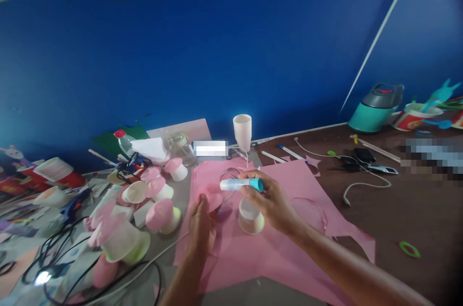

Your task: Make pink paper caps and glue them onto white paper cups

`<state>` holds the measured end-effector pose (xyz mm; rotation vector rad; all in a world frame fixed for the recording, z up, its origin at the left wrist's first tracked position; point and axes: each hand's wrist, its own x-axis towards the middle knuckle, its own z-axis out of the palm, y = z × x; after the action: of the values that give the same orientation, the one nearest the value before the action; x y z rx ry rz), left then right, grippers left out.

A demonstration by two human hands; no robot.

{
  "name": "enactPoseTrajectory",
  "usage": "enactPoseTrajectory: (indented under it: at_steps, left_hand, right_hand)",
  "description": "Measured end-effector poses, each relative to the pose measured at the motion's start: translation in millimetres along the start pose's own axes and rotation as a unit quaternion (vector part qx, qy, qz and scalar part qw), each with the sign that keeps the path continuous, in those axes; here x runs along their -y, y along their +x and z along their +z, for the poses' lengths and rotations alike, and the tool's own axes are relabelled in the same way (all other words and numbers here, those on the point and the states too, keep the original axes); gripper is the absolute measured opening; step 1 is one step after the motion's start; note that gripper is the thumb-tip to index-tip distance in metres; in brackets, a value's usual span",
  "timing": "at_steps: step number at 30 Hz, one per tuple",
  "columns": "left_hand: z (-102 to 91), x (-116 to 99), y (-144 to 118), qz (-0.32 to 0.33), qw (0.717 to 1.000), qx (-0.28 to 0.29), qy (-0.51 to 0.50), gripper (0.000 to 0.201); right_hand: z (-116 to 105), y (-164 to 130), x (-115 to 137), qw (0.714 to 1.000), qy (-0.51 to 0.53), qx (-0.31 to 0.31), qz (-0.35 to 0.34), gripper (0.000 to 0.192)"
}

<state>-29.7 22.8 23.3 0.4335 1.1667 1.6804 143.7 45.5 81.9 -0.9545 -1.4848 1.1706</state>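
Now, glue stick: lying level in the air above the pink sheet, teal cap to the right, clear body pointing left toward the pink piece.
Right hand: fingers pinch the glue stick near its capped end; the forearm comes in from the lower right.
Pink piece: a small cut-out of pink paper, just left of the stick's open end, touched by the left fingers.
Left hand: fingers held together and pressed on the pink piece, palm down on the sheet; whether they pinch the piece or only press on it cannot be told.
Cup: a white paper cup standing on the sheet, directly under the right hand.
Pink sheet: large, flat on the tabletop, with curved cut lines near its right part and ragged cut edges.
Tall cup: white, upright, behind the sheet near the wall.
Cup pile: many white cups with pink paper tops, left of the sheet, some tipped over, among black cables.
Jar: clear glass, behind the pile.
Scissors: on the brown tabletop to the right, well apart from the hands, beside a white cable.
Green ring: alone on the tabletop at the far right.
Teal jug: by the blue wall, far right.
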Motion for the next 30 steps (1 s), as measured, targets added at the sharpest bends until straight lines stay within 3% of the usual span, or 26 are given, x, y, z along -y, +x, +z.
enactPoseTrajectory:
  at_steps: [6,14,17,22,25,30]
  left_hand:
    - [2.5,-0.2,-2.7,-0.021,1.000,-0.006,-0.018,0.043]
    - [-4.1,7.8,-3.8,-0.097,0.989,0.103,-0.040,0.038]
    - [-6.2,8.6,-3.5,-0.116,0.979,0.159,-0.050,0.044]
    - [-9.5,4.1,-0.8,-0.138,0.965,0.200,-0.100,0.060]
    - [-8.8,1.5,0.6,-0.155,0.957,0.222,-0.102,0.059]
    - [-3.5,-0.1,-1.4,-0.155,0.962,0.208,-0.085,0.053]
  right_hand:
    - [8.8,-4.2,-4.3,0.998,-0.033,0.041,-0.024,0.021]
    - [25.4,-15.6,-18.3,0.956,-0.244,0.085,-0.136,0.019]
    - [26.8,-15.3,-23.9,0.952,-0.259,0.082,-0.145,0.018]
    - [22.8,-13.1,-23.1,0.955,-0.246,0.091,-0.138,0.019]
    - [19.8,-11.7,-21.2,0.950,-0.250,0.121,-0.142,0.021]
    - [12.9,-9.6,-16.8,0.900,-0.345,0.209,-0.163,0.029]
